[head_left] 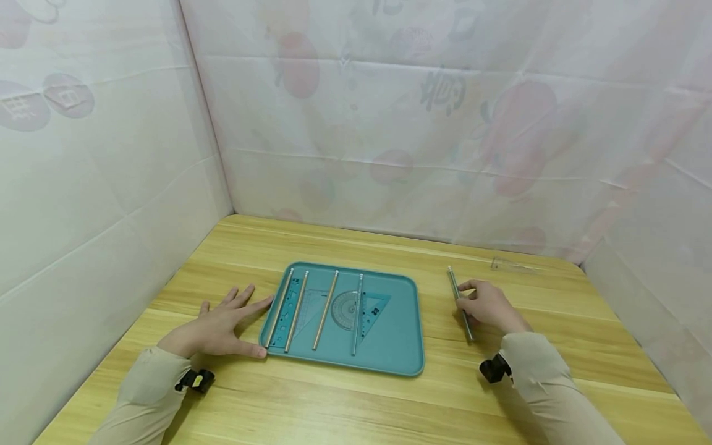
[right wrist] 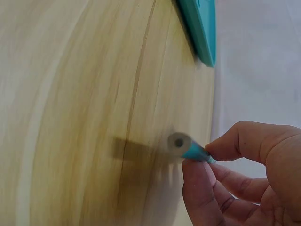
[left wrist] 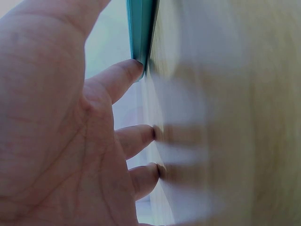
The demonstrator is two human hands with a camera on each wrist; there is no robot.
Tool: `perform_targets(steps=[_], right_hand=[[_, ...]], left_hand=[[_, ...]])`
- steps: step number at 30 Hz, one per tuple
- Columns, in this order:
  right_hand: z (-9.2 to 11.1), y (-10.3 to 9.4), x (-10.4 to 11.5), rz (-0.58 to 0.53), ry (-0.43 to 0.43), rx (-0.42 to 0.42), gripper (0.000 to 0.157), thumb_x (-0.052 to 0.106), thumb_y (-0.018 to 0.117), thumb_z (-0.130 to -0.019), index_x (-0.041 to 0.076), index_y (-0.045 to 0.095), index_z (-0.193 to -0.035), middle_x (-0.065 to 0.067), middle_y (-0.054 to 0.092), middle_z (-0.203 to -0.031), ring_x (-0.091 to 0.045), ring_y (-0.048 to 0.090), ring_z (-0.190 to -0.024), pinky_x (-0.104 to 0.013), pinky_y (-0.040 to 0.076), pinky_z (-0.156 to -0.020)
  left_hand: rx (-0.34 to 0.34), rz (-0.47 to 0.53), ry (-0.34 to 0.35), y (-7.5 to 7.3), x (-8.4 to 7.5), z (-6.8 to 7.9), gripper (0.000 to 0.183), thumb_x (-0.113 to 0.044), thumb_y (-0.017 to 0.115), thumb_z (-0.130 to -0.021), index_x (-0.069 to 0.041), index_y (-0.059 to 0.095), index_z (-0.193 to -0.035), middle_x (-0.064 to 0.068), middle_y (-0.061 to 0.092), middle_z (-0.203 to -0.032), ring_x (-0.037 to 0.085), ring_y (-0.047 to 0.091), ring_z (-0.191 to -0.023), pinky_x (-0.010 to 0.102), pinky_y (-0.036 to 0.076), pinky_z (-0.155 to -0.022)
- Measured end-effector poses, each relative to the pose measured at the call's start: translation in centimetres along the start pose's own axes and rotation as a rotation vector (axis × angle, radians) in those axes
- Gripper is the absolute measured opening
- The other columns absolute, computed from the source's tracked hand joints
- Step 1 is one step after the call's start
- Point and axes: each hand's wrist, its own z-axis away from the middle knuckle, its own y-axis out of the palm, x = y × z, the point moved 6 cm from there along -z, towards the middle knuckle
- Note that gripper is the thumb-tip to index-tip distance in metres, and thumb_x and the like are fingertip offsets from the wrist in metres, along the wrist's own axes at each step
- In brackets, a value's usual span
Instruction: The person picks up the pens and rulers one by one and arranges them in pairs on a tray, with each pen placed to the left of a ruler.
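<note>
My right hand pinches a teal, unsharpened pencil between thumb and fingers, right of the tray. In the right wrist view the pencil's flat end, with its dark core, faces the camera. My left hand lies spread at the left side of the teal tray, its thumb and index finger touching the rim. Several pencils lie lengthwise in the tray, among them a gold one and a silvery one. Under or between them are a blue ruler, a clear protractor and a blue set square.
A clear flat drawing tool lies on the wooden table near its back right edge. Patterned cloth hangs behind the table and along both sides. A black wrist camera sits on the right sleeve.
</note>
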Motion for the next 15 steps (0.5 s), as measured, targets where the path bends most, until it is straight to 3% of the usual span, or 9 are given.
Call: perform_targets(steps=[8,15], right_hand=[[0.5,0.8,1.2,-0.038,-0.009,0.007,0.055,0.015,0.062,-0.103,-0.01,0.049,-0.151,-0.015,0.074,-0.1,-0.02,0.066,-0.068,-0.034,0.055,-0.066],[1.0,1.5,2.4,-0.078,-0.037,0.001,0.058,0.015,0.062,-0.104,-0.009,0.046,-0.154,-0.012,0.072,-0.096,-0.021,0.067,-0.069,-0.037,0.058,-0.067]], left_hand=[[0.009,0.003,-0.012,0.1,0.1,-0.1,0.11,-0.069,0.082,-0.083,-0.029,0.031,-0.171,0.03,0.009,-0.178,0.064,0.003,-0.161,0.098,0.001,-0.106],[0.006,-0.003,-0.003,0.1,0.2,-0.1,0.109,-0.069,0.082,-0.083,-0.028,0.032,-0.171,0.03,0.009,-0.178,0.064,0.003,-0.16,0.099,0.002,-0.105]])
